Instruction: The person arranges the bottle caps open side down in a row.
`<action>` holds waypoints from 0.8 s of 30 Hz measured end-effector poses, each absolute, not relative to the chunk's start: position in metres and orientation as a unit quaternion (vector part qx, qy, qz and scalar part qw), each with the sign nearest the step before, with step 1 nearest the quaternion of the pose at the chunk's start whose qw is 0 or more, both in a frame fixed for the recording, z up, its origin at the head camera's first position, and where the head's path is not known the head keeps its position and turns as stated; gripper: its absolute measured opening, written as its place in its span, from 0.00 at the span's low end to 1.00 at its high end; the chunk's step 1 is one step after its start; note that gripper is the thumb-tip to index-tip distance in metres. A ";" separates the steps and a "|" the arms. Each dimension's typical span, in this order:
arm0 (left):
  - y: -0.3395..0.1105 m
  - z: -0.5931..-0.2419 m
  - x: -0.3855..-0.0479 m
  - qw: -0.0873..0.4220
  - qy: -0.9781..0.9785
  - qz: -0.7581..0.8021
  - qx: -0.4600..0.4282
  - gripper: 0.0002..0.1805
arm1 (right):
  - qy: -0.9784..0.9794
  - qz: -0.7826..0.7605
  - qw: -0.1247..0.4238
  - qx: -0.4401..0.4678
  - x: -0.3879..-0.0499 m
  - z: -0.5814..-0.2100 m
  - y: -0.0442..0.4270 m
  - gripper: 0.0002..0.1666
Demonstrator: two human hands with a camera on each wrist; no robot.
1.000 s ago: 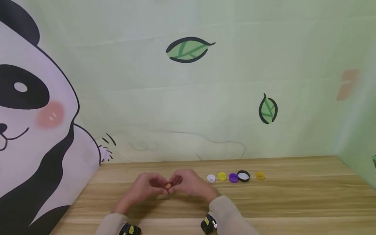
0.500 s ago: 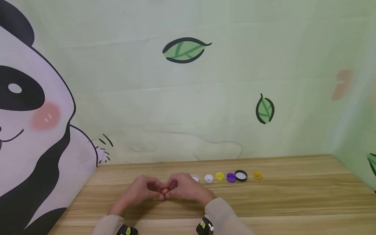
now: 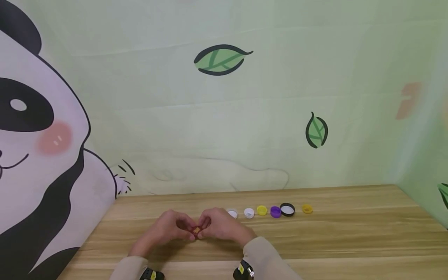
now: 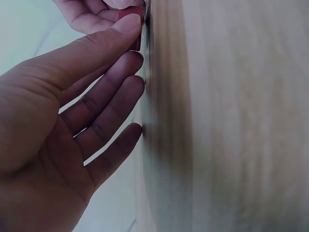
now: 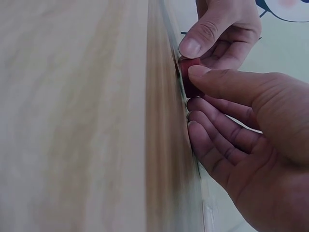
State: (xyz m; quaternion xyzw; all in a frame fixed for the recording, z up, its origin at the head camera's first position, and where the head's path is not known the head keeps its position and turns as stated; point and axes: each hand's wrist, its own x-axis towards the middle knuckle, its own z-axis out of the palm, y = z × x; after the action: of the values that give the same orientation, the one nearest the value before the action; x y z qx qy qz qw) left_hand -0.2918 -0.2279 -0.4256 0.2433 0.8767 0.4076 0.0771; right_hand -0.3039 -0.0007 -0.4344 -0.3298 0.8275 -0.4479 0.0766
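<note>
Low over the wooden table, both hands meet at a small dark red bottle cap (image 3: 197, 230) with a gold mark on top. My left hand (image 3: 170, 227) pinches its left side between thumb and finger. From the other side, my right hand (image 3: 221, 224) pinches it too. The right wrist view shows the red cap (image 5: 192, 87) standing as a short cylinder at the table surface, partly covered by both thumbs. The other fingertips of each hand rest at or close to the tabletop. In the left wrist view, fingers hide most of the cap.
A row of caps lies behind and right of the hands: a white one (image 3: 232, 213) partly hidden by the right hand, a smaller white (image 3: 249, 212), yellow (image 3: 261, 210), purple (image 3: 275, 212), black-rimmed (image 3: 287, 210) and orange-yellow (image 3: 307, 209). A printed cloth wall (image 3: 168, 128) stands behind the table.
The hands and red cap have come down slightly toward the near side. A white cap behind the right hand has come into view. The head view has shifted slightly; the grip looks the same.
</note>
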 end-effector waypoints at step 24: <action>-0.236 -0.417 -0.290 0.077 0.878 0.418 0.223 0.18 | 0.840 -0.427 0.066 -0.329 -0.302 -0.428 -0.001 0.11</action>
State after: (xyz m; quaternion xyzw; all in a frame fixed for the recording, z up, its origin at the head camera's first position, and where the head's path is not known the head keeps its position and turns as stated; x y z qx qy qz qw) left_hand -0.2901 -0.2361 -0.4172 0.2225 0.8776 0.4175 0.0771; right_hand -0.3022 -0.0008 -0.4278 -0.3286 0.8399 -0.4269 0.0664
